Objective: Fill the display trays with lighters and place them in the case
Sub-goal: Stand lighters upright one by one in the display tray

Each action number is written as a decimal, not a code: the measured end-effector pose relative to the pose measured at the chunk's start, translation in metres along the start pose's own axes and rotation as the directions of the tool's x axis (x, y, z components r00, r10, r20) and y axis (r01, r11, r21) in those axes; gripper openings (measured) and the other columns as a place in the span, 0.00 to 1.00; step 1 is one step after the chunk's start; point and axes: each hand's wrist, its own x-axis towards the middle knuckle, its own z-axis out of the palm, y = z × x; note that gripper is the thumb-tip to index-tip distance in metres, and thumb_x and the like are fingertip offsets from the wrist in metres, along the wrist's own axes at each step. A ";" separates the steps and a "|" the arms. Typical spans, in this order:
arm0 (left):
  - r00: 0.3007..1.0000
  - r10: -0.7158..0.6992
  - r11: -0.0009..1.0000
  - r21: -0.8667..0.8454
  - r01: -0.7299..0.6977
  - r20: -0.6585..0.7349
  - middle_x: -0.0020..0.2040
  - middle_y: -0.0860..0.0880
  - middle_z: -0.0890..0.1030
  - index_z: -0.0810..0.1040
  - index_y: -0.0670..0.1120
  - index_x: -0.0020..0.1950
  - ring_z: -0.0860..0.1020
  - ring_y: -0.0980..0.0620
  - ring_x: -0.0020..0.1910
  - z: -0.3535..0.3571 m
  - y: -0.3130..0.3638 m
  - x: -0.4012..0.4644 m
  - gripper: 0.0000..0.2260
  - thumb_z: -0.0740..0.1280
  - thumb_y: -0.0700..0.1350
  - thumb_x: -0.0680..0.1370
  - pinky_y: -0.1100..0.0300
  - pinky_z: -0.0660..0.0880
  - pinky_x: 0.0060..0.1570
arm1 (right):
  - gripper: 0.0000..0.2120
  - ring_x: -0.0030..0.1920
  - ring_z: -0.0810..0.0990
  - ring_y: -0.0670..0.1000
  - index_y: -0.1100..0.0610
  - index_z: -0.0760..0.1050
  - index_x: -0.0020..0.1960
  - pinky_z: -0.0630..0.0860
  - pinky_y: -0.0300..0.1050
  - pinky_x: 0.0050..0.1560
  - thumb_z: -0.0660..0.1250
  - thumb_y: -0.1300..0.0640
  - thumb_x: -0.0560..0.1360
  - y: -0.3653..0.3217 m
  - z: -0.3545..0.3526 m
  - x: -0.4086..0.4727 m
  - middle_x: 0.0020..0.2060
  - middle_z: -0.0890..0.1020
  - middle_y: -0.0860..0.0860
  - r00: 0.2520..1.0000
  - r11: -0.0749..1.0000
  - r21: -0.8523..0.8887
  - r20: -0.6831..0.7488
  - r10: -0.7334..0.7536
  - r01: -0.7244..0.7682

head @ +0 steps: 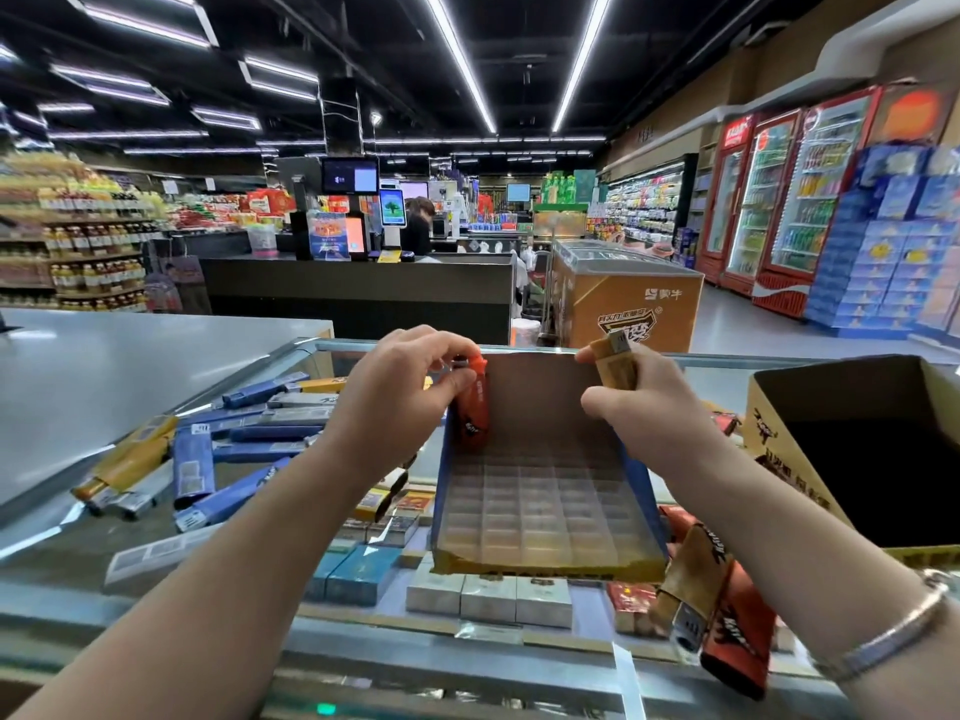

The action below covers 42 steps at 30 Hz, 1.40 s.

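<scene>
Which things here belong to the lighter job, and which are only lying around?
For the job:
- display tray
- orange lighter in the left hand
- tan lighter in the right hand
- loose lighters on the glass case

Just lying about:
- open carton
- freezer
- drink fridges

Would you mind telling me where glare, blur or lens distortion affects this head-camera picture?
In the head view, ceiling strip lights bow outward from wide-angle distortion; glare streaks lie on the glass counter; the blue stacked boxes at the right edge look smeared; the display tray grid is soft, while the left hand on the orange lighter and the right hand on the tan lighter read clearly.
</scene>
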 end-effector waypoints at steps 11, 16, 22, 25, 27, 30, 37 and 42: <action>1.000 0.001 0.984 0.176 0.001 -0.010 0.45 0.56 0.74 0.82 0.50 0.53 0.68 0.55 0.47 0.001 -0.002 0.001 0.08 0.68 0.45 0.75 0.62 0.65 0.39 | 0.09 0.35 0.71 0.46 0.53 0.74 0.47 0.66 0.38 0.34 0.66 0.63 0.70 -0.003 -0.001 -0.003 0.35 0.72 0.50 1.000 0.999 0.035 0.017 -0.007 0.006; 0.999 -0.049 0.974 0.224 0.045 0.013 0.49 0.54 0.75 0.81 0.50 0.55 0.67 0.56 0.51 0.003 0.001 0.000 0.10 0.65 0.49 0.76 0.59 0.68 0.43 | 0.09 0.38 0.72 0.46 0.54 0.73 0.48 0.66 0.38 0.35 0.66 0.63 0.70 -0.002 0.000 -0.002 0.37 0.73 0.50 1.000 1.000 0.009 0.013 -0.021 0.021; 1.000 0.026 0.994 -0.103 -0.027 -0.015 0.49 0.62 0.74 0.73 0.59 0.60 0.69 0.61 0.52 0.002 0.026 -0.001 0.16 0.61 0.61 0.74 0.70 0.65 0.49 | 0.07 0.61 0.68 0.49 0.57 0.73 0.45 0.62 0.32 0.60 0.66 0.64 0.69 -0.008 0.005 -0.009 0.59 0.72 0.50 0.943 0.886 -0.340 0.003 -0.334 0.315; 0.988 0.136 0.976 -0.180 -0.120 0.077 0.48 0.61 0.78 0.68 0.65 0.62 0.75 0.60 0.51 0.002 0.042 -0.004 0.18 0.63 0.60 0.72 0.67 0.72 0.49 | 0.16 0.72 0.56 0.53 0.57 0.74 0.58 0.53 0.55 0.72 0.66 0.60 0.70 -0.009 0.010 -0.013 0.68 0.69 0.53 0.917 0.787 -0.476 0.129 -0.378 0.392; 0.975 0.176 0.958 -0.252 -0.138 0.137 0.49 0.59 0.80 0.70 0.63 0.61 0.78 0.58 0.50 0.001 0.047 -0.006 0.18 0.68 0.54 0.71 0.64 0.76 0.48 | 0.20 0.72 0.51 0.51 0.53 0.71 0.64 0.46 0.59 0.73 0.65 0.55 0.72 -0.008 0.013 -0.015 0.70 0.66 0.50 0.901 0.727 -0.536 0.203 -0.383 0.430; 0.948 0.200 0.899 -0.430 -0.078 0.247 0.51 0.58 0.80 0.77 0.56 0.57 0.78 0.57 0.52 -0.003 0.043 -0.006 0.18 0.70 0.40 0.70 0.63 0.76 0.50 | 0.22 0.70 0.52 0.47 0.50 0.72 0.63 0.46 0.57 0.72 0.64 0.49 0.69 -0.008 0.014 -0.015 0.68 0.67 0.47 0.911 0.766 -0.493 0.217 -0.350 0.412; 0.961 0.174 0.956 -0.269 -0.113 0.215 0.48 0.59 0.82 0.77 0.60 0.56 0.79 0.60 0.48 0.000 0.035 -0.005 0.15 0.67 0.44 0.73 0.59 0.76 0.48 | 0.27 0.64 0.48 0.37 0.50 0.71 0.62 0.40 0.49 0.70 0.54 0.44 0.64 -0.007 0.012 -0.009 0.71 0.59 0.44 0.917 0.821 -0.423 0.285 -0.280 0.382; 0.982 0.189 0.981 -0.043 -0.188 0.023 0.44 0.53 0.75 0.80 0.54 0.53 0.73 0.53 0.44 -0.001 0.025 -0.001 0.10 0.66 0.51 0.73 0.51 0.75 0.41 | 0.22 0.63 0.49 0.35 0.46 0.70 0.58 0.43 0.50 0.70 0.53 0.49 0.64 -0.010 0.010 -0.007 0.72 0.57 0.44 0.928 0.880 -0.344 0.295 -0.229 0.327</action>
